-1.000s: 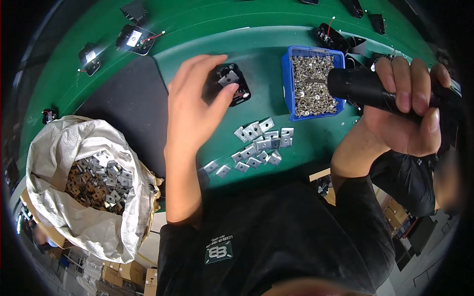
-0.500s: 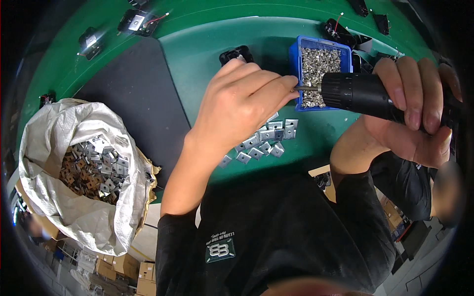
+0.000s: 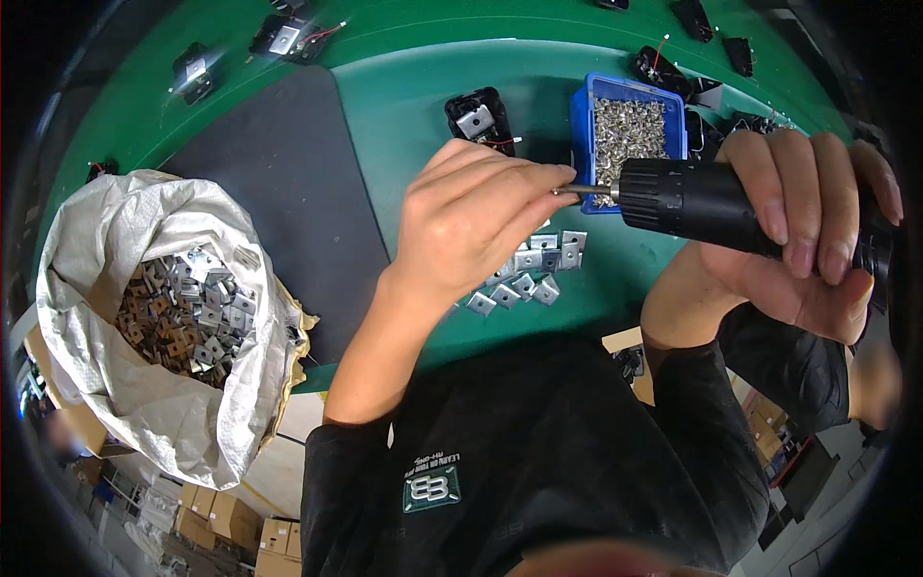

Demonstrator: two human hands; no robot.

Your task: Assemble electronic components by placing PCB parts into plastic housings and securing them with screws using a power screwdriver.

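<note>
The left hand (image 3: 471, 213) has come away from the black case (image 3: 499, 117) and pinches the bit (image 3: 591, 189) of the drill (image 3: 678, 199) gripped by the right hand (image 3: 800, 207), leaving the case unheld

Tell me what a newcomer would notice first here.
Probably the big white sack at left, open on a heap of small metal clips. Next, the black power screwdriver in the right grip, its bit pointing toward the left grip. Just beyond the bit sits a blue bin of silvery screws.
</note>
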